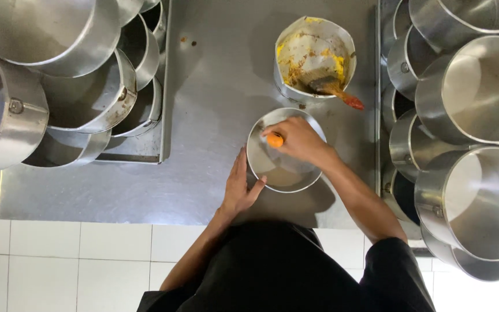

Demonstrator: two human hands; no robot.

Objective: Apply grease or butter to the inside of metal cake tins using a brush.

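Steel worktop over white floor tiles, seen from straight above. Right hand curled over a round metal tin at the middle of the worktop, fingers pressed together around an orange-ended handle, thumb side pointing left; rest of the tool hidden under the hand. Left hand flat on the worktop against the tin's near left wall, fingers held straight and close together, thumb spread out and touching the rim. Pale film across the tin's floor. Just beyond, farther from the body, a second round tin smeared with yellow and brown residue, with a brush leaning inside, its orange-red handle poking over the near right rim. Left of the worktop, a tray stacked with empty round tins lying tilted and overlapping. Right of the worktop, another crowd of empty round tins, several upright, some nested. Black sleeves and dark clothing at the near edge.
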